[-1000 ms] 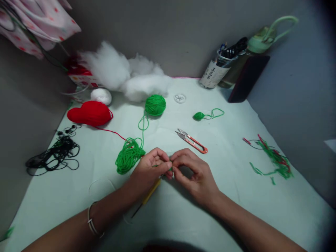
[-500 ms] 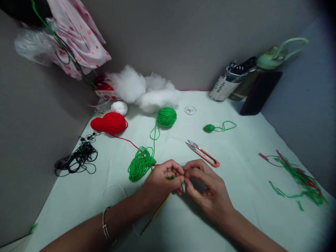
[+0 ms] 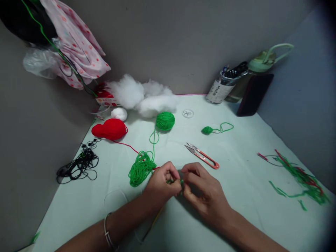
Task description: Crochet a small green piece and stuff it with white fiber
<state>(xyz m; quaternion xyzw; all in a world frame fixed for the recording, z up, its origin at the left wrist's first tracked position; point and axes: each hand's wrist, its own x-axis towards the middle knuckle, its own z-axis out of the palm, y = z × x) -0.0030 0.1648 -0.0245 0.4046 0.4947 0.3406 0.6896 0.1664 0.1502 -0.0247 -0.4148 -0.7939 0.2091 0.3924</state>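
Note:
My left hand and my right hand meet at the fingertips low over a pale green cloth. Both are closed in a pinch on a small green yarn piece between them. A thin yellow-handled crochet hook pokes out under my left wrist. A loose tangle of green yarn lies just left of my left hand, with a strand running up to a green yarn ball. Red-handled thread snips lie just beyond my right hand.
A red yarn heap, white stuffing and a small white ball sit at the back left. A black cord tangle lies left. A small green knot, yarn scraps, a jar of pens, a bottle.
The view has tilted up and shifted, so the table items sit lower in the picture. My hands stay pinched together on the green piece, now a little lower in the frame.

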